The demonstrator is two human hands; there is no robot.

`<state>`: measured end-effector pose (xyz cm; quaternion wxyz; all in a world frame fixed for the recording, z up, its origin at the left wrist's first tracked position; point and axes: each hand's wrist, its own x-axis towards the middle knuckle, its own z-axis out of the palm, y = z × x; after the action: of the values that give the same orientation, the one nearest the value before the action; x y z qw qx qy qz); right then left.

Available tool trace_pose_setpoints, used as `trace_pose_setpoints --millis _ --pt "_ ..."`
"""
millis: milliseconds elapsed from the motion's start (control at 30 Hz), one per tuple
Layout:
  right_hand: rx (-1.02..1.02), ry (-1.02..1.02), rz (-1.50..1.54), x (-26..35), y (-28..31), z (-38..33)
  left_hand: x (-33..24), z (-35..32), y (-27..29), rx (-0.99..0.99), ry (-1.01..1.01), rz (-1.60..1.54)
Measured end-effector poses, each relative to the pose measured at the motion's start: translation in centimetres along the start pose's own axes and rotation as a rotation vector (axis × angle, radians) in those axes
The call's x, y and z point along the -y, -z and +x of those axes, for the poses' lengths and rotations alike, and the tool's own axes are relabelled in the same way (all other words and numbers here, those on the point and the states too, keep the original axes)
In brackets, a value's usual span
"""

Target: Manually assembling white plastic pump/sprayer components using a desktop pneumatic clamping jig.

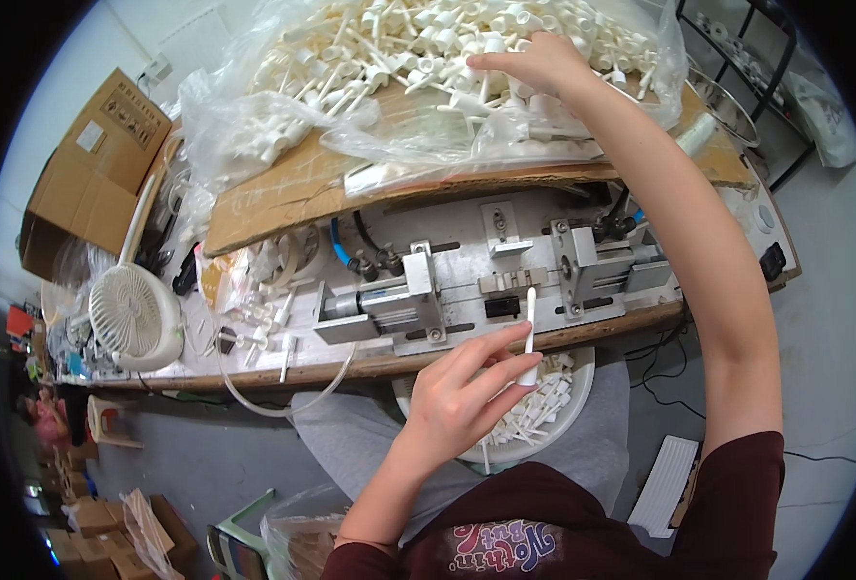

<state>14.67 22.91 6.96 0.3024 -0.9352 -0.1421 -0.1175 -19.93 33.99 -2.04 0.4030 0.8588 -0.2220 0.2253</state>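
Note:
A slim white plastic stick with a wider cap-like end point(530, 333) stands nearly upright between the fingers and thumb of my left hand point(452, 396). This hand is in front of the metal clamping fixture point(513, 281), with the stick's thin end close to it. My right arm stretches far forward, and my right hand point(547, 66) lies over a big heap of white plastic pieces point(418, 43), cups with stems. Its thumb points out to the left, apart from the fingers, which are partly hidden among the pieces. I see nothing held there.
Pneumatic cylinders point(380, 307) point(607, 266) flank the fixture. The heap rests in clear plastic on a cardboard sheet point(283, 198) above the bench. On my lap, a white basin point(587, 387) holds several white pieces. A white fan point(136, 314) and a carton point(95, 159) stand left.

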Motion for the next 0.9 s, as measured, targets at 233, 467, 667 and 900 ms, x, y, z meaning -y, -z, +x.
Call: trace_pose_setpoints --millis 233,467,667,900 --pt "0.176 0.131 -0.052 1.5 -0.5 -0.7 0.0 -0.8 -0.1 -0.075 0.053 0.074" --pt "0.336 0.112 0.250 1.9 1.1 -2.9 0.3 -0.9 -0.9 -0.138 0.063 0.289" --pt "0.313 0.145 0.160 1.2 3.2 -4.0 1.0 -1.3 -1.8 -0.109 0.063 0.430" --pt "0.274 0.435 -0.077 -0.8 6.6 -4.6 0.7 0.0 -2.2 0.017 0.046 0.500"
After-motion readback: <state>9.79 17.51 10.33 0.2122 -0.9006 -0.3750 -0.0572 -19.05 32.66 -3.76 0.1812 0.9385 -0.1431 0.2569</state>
